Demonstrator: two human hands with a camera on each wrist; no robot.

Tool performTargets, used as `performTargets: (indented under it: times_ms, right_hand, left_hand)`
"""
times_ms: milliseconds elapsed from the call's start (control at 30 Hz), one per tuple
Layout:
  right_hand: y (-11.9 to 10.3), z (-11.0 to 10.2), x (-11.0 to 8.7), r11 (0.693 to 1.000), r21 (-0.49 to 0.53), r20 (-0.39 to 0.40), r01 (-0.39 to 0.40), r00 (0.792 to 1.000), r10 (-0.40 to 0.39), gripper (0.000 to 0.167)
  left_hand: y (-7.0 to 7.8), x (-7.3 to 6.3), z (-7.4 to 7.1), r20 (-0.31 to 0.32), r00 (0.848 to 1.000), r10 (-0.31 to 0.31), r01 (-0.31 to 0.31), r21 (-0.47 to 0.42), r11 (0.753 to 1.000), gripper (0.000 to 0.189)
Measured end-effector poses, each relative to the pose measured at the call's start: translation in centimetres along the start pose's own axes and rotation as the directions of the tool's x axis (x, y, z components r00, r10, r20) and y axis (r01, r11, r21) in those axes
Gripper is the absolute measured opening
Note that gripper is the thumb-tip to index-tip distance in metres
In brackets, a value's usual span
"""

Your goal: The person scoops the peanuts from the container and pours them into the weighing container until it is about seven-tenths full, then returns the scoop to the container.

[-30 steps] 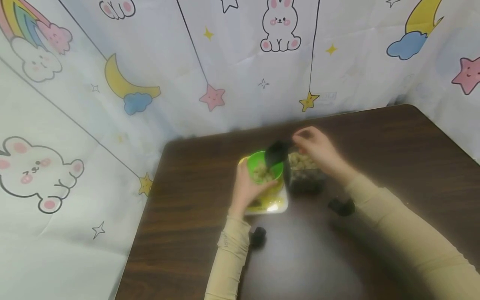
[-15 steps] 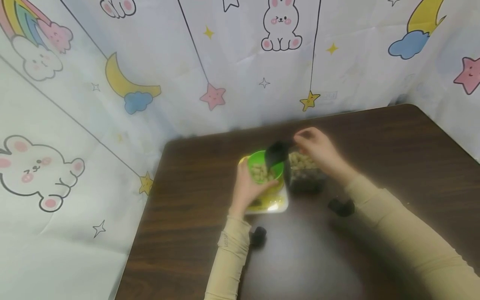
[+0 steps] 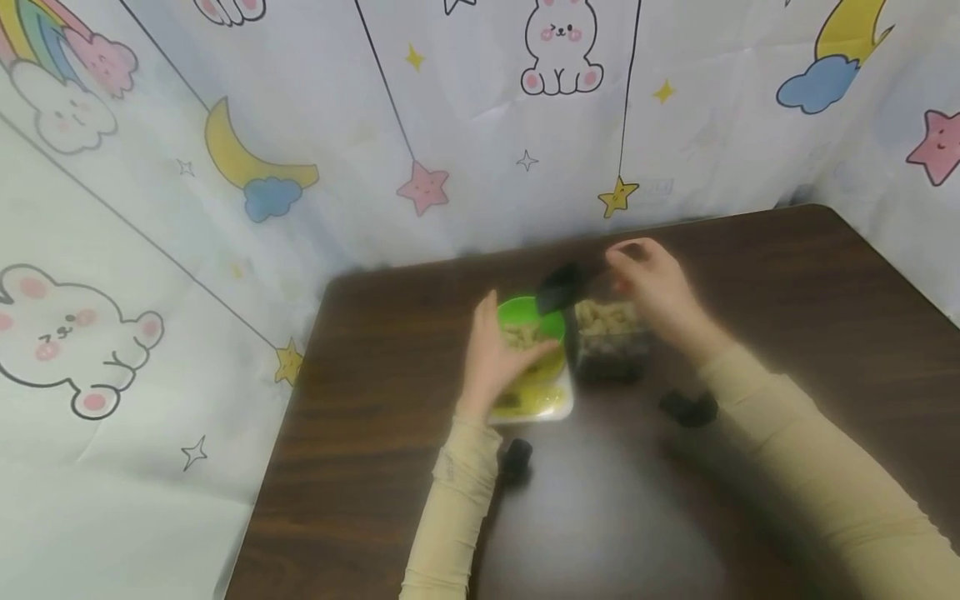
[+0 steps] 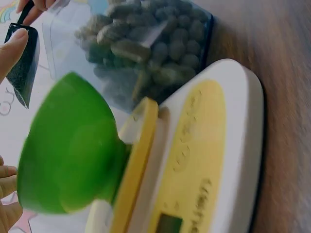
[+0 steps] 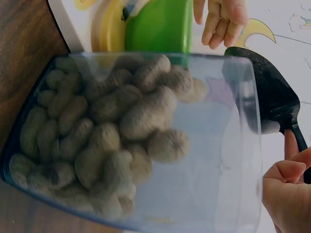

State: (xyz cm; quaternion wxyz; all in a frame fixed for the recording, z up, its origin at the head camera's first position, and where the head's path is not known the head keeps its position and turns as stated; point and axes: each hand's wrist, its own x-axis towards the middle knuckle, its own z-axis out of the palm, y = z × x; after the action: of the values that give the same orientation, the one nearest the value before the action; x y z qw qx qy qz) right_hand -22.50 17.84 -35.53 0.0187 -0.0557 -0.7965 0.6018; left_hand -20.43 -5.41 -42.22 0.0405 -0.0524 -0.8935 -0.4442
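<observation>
1. Scoop, black, flat-bottomed, with slim handle (image 3: 562,287): held at the far right rim of the bowl, towards its 1 o'clock. Long axis from about 8 o'clock (pan) to 2 o'clock (handle). The left wrist view shows it above the bowl and apart from it. Contents: cannot tell.
2. Right hand (image 3: 660,287): pinches the scoop's handle between thumb and fingers; pan at its 9 o'clock.
3. Left hand (image 3: 489,354): nearer the bowl, around its 7 to 9 o'clock side; fingers extended, thumb spread wide along the near side. No firm grasp seen; contact cannot be told.
4. Bowl, bright green, round, smooth, on a narrow foot (image 4: 73,150): upright, at the scoop's 7 o'clock. Holds pale peanuts in the shell (image 3: 521,335).
5. Kitchen scale, white casing, yellow panel (image 4: 243,111): under the bowl, which stands on its yellow platform (image 4: 138,165). Display reading not legible.
6. Box, clear plastic, open-topped (image 5: 214,179): at the bowl's 3 o'clock, just beside the scale. Holds a heap of unshelled peanuts (image 5: 112,141).
7. Table, dark brown, wood-grained (image 3: 787,292): beneath scale and box.
</observation>
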Motion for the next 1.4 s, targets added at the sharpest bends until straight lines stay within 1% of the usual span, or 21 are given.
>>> performTargets:
  times_ms: [67,133,167,233,367,533,633,733,767,833,900,967,1033,1267,1400]
  right_hand:
    - [-0.2,-0.4,-0.1,0.996,0.086,-0.015,0.004,1.000,-0.003,0.030]
    - [-0.5,-0.8,-0.1,0.984,0.177,-0.030,0.018,0.999,-0.013,0.025]
    - [-0.5,-1.1,-0.1,0.973,0.230,-0.035,0.029,0.999,-0.022,0.024]
    - [-0.6,-1.6,-0.1,0.936,0.349,-0.040,0.047,0.999,-0.035,0.022]
    - [-0.5,-2.7,-0.2,0.887,0.455,-0.066,0.078,0.996,-0.054,0.022]
    - [-0.2,-3.8,-0.3,0.861,0.499,-0.100,0.101,0.993,-0.058,0.020]
    - [0.2,-4.3,-0.3,0.871,0.478,-0.122,0.118,0.990,-0.067,0.020]
    - [0.8,-4.8,-0.3,0.906,0.401,-0.145,0.135,0.986,-0.083,0.020]
    - [1.0,-4.9,-0.3,0.927,0.347,-0.154,0.139,0.984,-0.090,0.020]
    - [1.3,-5.1,-0.3,0.958,0.248,-0.159,0.147,0.981,-0.110,0.021]
    - [1.7,-5.2,-0.3,0.978,0.138,-0.158,0.158,0.978,-0.135,0.022]
    - [2.0,-5.1,-0.3,0.984,0.054,-0.151,0.170,0.975,-0.160,0.025]
    - [2.1,-5.1,-0.4,0.983,0.014,-0.142,0.181,0.974,-0.177,0.029]
    - [2.4,-5.0,-0.5,0.980,-0.038,-0.104,0.195,0.975,-0.198,0.038]
    - [2.6,-5.0,-0.7,0.970,-0.116,-0.067,0.211,0.973,-0.220,0.041]
  left_hand:
    - [0.5,0.2,0.1,0.003,1.000,0.017,-0.017,0.011,1.000,0.124]
    - [1.1,0.3,0.2,0.014,0.999,0.028,-0.029,0.026,0.999,0.125]
    - [1.5,0.4,0.3,0.021,0.999,0.034,-0.035,0.036,0.999,0.126]
    - [2.2,0.5,0.4,0.041,0.998,0.040,-0.042,0.054,0.998,0.126]
    - [3.6,0.8,0.9,0.081,0.995,0.066,-0.074,0.102,0.992,0.123]
    - [4.5,1.1,1.6,0.124,0.989,0.085,-0.103,0.145,0.984,0.121]
    - [4.7,1.1,2.2,0.156,0.983,0.096,-0.121,0.156,0.980,0.119]
    - [4.8,1.2,2.9,0.177,0.976,0.127,-0.160,0.189,0.969,0.118]
    - [4.8,1.2,3.1,0.179,0.973,0.142,-0.178,0.202,0.963,0.117]
    - [4.8,1.2,3.5,0.181,0.968,0.171,-0.211,0.227,0.951,0.117]
    - [4.9,1.2,3.9,0.178,0.964,0.198,-0.238,0.243,0.941,0.116]
    - [4.9,1.3,4.1,0.178,0.961,0.211,-0.252,0.254,0.934,0.116]
    - [4.9,1.3,4.3,0.179,0.958,0.222,-0.264,0.265,0.927,0.115]
    - [4.9,1.3,4.9,0.191,0.955,0.225,-0.274,0.292,0.916,0.109]
    - [4.9,1.2,5.0,0.184,0.957,0.223,-0.271,0.305,0.913,0.105]
